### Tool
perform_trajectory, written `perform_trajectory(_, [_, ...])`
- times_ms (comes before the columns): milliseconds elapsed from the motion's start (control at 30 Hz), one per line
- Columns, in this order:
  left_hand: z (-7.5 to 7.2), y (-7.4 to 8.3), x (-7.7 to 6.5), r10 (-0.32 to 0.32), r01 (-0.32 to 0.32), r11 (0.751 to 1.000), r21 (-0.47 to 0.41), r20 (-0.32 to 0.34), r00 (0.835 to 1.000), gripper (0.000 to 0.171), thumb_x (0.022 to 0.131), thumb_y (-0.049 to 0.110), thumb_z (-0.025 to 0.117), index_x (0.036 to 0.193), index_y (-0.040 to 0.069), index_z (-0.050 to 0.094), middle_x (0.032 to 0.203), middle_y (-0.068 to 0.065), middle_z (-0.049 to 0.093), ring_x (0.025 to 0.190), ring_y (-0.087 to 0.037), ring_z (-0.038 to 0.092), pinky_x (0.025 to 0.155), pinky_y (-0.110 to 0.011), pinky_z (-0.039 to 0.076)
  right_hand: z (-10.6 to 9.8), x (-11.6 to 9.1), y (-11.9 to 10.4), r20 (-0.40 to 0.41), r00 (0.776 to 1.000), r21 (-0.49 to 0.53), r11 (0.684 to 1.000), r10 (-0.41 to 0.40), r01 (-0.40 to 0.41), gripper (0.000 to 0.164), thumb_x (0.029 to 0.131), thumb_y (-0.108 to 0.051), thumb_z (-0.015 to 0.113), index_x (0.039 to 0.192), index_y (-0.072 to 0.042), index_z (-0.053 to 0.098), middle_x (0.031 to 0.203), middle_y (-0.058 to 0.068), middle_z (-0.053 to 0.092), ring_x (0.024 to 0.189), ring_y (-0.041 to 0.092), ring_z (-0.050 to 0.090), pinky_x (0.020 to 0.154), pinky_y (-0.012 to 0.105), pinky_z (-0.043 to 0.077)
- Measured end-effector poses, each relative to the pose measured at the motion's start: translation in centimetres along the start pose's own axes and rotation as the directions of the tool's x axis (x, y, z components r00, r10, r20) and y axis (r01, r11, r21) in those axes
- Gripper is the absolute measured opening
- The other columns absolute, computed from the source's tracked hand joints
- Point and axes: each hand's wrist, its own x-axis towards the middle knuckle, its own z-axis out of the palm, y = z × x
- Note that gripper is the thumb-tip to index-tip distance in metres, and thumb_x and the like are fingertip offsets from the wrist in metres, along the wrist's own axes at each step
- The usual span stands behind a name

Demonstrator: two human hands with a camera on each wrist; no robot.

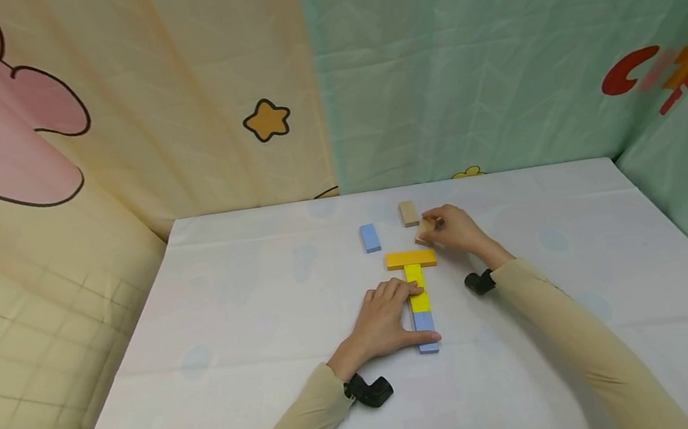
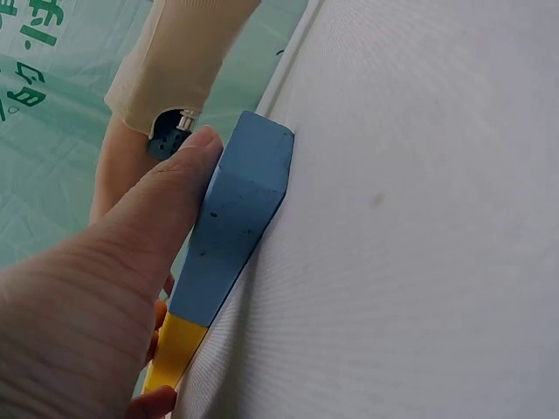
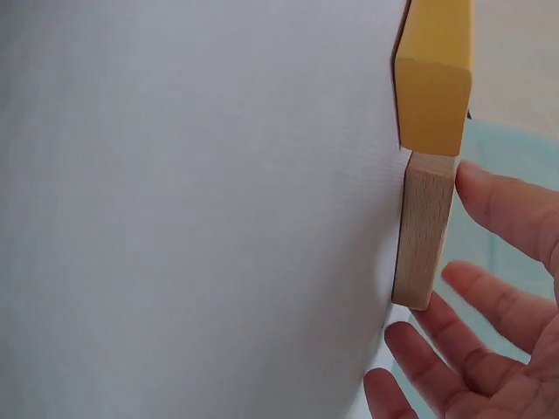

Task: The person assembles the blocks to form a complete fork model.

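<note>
In the head view my left hand [image 1: 383,324] lies across a column of blocks. Its thumb rests on the blue block [image 1: 424,320] and its forefinger touches the yellow block [image 1: 419,302] joined end to end with it. An orange block [image 1: 410,260] sits crosswise at the yellow one's far end, making a T. Just beyond the bar's right end, my right hand [image 1: 457,229] pinches a plain wooden block [image 1: 422,232] by its ends, thumb at the near one. In the right wrist view, this wooden block [image 3: 424,231] stands close by the orange block [image 3: 432,100].
Another plain wooden block [image 1: 408,214] lies farther back, near the right hand. To its left is a loose blue block [image 1: 370,238]. All lie on a white-covered table [image 1: 251,297], with printed curtains [image 1: 462,71] hanging behind its back edge.
</note>
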Motion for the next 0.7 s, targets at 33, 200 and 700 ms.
perform_trajectory(33, [0.01, 0.02, 0.01, 0.001, -0.001, 1.0, -0.003, -0.001, 1.0, 0.08, 0.071, 0.075, 0.061, 0.131, 0.023, 0.049, 0.124, 0.003, 0.046, 0.115, -0.012, 0.04, 0.083, -0.03, 0.033, 0.02, 0.02, 0.05, -0.005, 1.0, 0.003, 1.0, 0.011, -0.011, 0.047, 0.086, -0.017, 0.071, 0.121, 0.011, 0.058, 0.114, 0.027, 0.058, 0.101, 0.038, 0.053, 0.087, 0.048, 0.043])
perform_trajectory(200, [0.08, 0.01, 0.03, -0.003, 0.003, 1.0, -0.006, 0.016, 1.0, 0.08, 0.072, 0.075, 0.06, 0.131, 0.023, 0.049, 0.124, 0.003, 0.046, 0.115, -0.012, 0.039, 0.084, -0.03, 0.033, 0.18, 0.05, 0.21, 0.015, 0.997, 0.014, 0.997, 0.078, -0.078, 0.051, 0.086, -0.022, 0.072, 0.121, 0.012, 0.057, 0.115, 0.027, 0.057, 0.101, 0.037, 0.051, 0.088, 0.047, 0.041])
perform_trajectory(700, [0.03, -0.06, 0.01, -0.002, 0.002, 1.0, -0.002, 0.017, 1.0, 0.081, 0.072, 0.076, 0.059, 0.132, 0.022, 0.05, 0.123, 0.003, 0.046, 0.113, -0.012, 0.04, 0.083, -0.03, 0.033, 0.08, -0.43, -0.12, 0.093, 0.993, 0.004, 0.997, 0.073, -0.074, 0.052, 0.087, -0.023, 0.07, 0.128, 0.005, 0.055, 0.119, 0.025, 0.053, 0.106, 0.038, 0.046, 0.091, 0.05, 0.039])
